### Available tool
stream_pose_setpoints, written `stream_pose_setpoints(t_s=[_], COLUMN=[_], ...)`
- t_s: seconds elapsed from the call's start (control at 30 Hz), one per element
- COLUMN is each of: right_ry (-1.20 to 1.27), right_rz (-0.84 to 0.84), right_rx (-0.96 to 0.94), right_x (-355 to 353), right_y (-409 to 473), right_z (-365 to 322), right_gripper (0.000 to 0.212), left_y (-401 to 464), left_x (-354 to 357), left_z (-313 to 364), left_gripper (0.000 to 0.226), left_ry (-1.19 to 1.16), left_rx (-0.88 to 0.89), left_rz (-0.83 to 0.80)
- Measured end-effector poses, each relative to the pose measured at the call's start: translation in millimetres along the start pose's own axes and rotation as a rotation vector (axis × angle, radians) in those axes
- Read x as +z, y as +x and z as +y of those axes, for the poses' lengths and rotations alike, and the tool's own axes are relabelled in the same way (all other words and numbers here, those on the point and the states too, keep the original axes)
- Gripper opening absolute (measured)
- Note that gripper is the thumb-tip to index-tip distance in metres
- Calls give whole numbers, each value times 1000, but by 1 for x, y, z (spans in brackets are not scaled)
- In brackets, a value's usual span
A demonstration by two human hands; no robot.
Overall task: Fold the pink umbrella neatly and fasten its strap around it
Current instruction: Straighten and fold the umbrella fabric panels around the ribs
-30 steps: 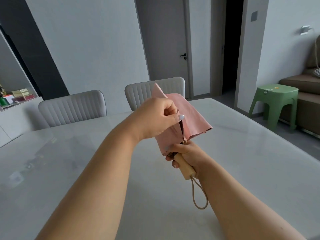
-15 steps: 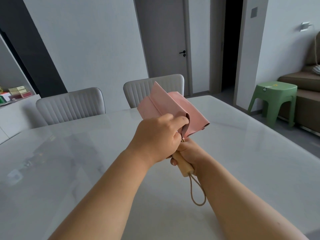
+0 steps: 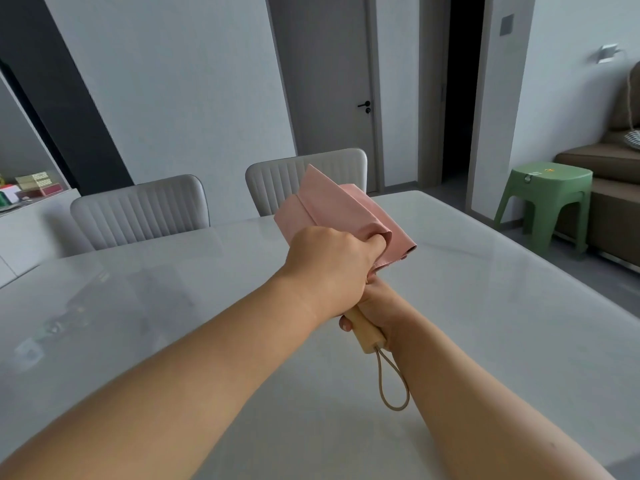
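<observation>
Pale bench, two chairs behind. Umbrella held above bench, tip away. Right hand grip closed round handle; left hand grip bunched on canopy. Advice: wrap pleats one direction, tight; strap not visible.

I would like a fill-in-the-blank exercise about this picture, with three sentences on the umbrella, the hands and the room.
1. The right hand grips the umbrella's wooden ____.
2. The left hand grips the ____ fabric of the umbrella.
3. The stool beside the table is ____ in colour.

Missing words: handle; pink; green
</observation>
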State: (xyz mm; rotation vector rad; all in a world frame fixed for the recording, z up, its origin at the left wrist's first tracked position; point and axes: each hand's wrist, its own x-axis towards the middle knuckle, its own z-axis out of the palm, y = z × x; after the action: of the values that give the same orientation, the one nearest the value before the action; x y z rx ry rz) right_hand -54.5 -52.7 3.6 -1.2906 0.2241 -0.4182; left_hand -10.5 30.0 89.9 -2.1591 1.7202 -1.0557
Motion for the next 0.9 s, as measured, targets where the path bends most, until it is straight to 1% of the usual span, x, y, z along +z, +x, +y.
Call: stream_pose_setpoints(t_s=[0.1,0.17,0.23,0.3,0.4,0.5,0.53,0.63,0.73,0.77,0.8,0.87,0.9], right_ry=[5,4,-2,-5,-7,-15,-19,-30,-32,-39,-46,-43,-36], right_rz=[13,20,26,29,37,33,35,57,52,55,62,77,80], right_rx=[2,6,7,3,8,16,18,29,31,35,39,48,49], right_x=[0,-1,-1,-2,-2,-2,-1,-1,1,0,0,0,-1], right_y=[1,1,0,0,0,-1,-1,1,1,2,2,2,3], right_z=[1,0,-2,-2,-2,-2,-2,0,1,1,1,1,1], right_gripper=[23,23,15,9,9,6,5,8,10,9,10,22,25], left_y=[1,0,-5,-11,-15,-16,-17,-15,-8,-5,-4,-3,-3], left_x=[-4,-5,-1,7,22,25,24,24,25,26,26,22,21], left_z=[-5,-12,-21,-28,-32,-37,-37,-32,-29,-30,-32,-38,-42], left_gripper=[36,34,33,36,48,47,49,51,49,48,44,34,33], left_ry=[34,-40,-144,-215,-245,-296,-293,-182,-102,-123,-191,-432,-537], left_rx=[58,37,21,47,80,93,103,163,205,208,197,123,77], left_rz=[-10,32,101,149,183,204,204,195,226,243,236,171,129])
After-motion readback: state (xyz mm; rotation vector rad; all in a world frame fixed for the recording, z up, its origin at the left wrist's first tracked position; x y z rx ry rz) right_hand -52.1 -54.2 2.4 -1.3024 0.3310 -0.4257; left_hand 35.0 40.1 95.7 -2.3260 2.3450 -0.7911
